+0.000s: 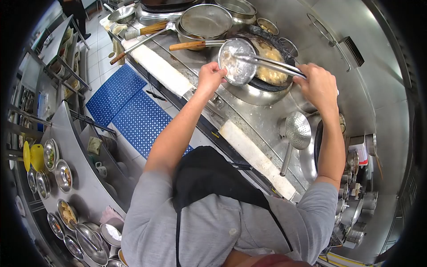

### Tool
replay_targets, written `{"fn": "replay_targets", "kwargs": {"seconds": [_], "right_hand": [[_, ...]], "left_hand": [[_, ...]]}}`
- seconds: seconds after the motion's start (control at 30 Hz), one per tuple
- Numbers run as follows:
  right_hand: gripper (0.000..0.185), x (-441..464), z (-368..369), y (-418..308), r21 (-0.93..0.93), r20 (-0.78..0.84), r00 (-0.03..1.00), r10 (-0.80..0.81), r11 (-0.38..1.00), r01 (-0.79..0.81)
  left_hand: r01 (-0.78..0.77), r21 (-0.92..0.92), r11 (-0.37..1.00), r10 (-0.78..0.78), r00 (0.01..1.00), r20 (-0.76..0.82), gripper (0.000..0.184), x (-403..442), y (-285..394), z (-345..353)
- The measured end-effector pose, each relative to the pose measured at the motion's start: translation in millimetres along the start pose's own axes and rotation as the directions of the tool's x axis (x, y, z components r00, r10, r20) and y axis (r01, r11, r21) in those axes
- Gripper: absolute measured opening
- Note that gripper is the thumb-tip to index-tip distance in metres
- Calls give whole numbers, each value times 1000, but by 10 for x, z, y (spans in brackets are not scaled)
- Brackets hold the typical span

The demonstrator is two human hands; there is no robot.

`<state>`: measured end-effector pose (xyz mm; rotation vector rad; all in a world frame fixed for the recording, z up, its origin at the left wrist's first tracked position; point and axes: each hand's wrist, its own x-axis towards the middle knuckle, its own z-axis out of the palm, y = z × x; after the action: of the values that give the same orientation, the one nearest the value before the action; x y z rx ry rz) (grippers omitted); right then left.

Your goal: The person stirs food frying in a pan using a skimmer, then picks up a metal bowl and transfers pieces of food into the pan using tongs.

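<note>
My left hand [211,80] grips the rim of a round metal bowl [242,76], which is tilted and smeared inside with white, floury residue. My right hand [318,84] is closed around metal tongs [278,66], whose far ends reach into the bowl. Right behind the bowl sits a dark wok [267,85] on the stove, with pale yellow pieces of food [272,73] in bubbling oil. The bowl hides part of the wok. A wooden-handled tool [191,45] lies beside the bowl, its far end hidden.
A large strainer [206,21] rests on a pot at the back left. Nearer me on the steel stove top lies a perforated ladle [298,130]. Blue mats [142,120] cover the floor at left. A steel counter [84,164] there carries several bowls of ingredients.
</note>
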<state>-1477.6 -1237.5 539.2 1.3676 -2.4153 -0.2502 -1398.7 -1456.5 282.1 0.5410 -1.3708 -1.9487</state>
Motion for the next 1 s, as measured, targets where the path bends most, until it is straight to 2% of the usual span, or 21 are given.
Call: {"fn": "replay_targets", "kwargs": {"seconds": [0.1, 0.2, 0.3, 0.4, 0.5, 0.63, 0.73, 0.83, 0.97, 1.0], "right_hand": [[26, -12, 65, 112, 69, -100, 994, 33, 997, -26], [27, -1, 71, 150, 106, -43, 988, 148, 984, -143], [29, 58, 211, 324, 123, -55, 976, 209, 972, -201], [33, 179, 289, 465, 145, -55, 953, 298, 947, -288], [29, 399, 551, 659, 119, -126, 927, 352, 933, -339], [38, 881, 1062, 739, -12, 2, 894, 449, 894, -448], [44, 1172, 1560, 797, -3, 122, 910, 397, 917, -399], [44, 1243, 1460, 728, 90, -14, 896, 444, 893, -442], [39, 856, 723, 442, 85, -155, 946, 283, 958, -273], [39, 720, 494, 329, 116, -81, 964, 254, 963, -244]], "left_hand": [[59, -21, 998, -59, 998, -14, 28, -14, -41, 15], [200, -24, 980, -200, 979, -25, 25, -4, -70, 66], [250, -94, 964, -251, 968, 0, 25, 15, -108, 105], [283, -90, 955, -284, 959, 11, 21, -23, -56, 133], [313, -95, 945, -313, 950, 16, 14, -24, -71, 115], [320, -175, 931, -317, 947, 48, 14, -136, -91, 66], [306, -213, 928, -304, 952, 45, 15, -247, -134, 28], [285, -206, 936, -290, 957, 8, 9, -278, -86, -66], [247, -212, 945, -263, 964, -47, 6, -241, 26, -341], [222, -215, 951, -240, 969, -58, 7, -217, 35, -430]]}}
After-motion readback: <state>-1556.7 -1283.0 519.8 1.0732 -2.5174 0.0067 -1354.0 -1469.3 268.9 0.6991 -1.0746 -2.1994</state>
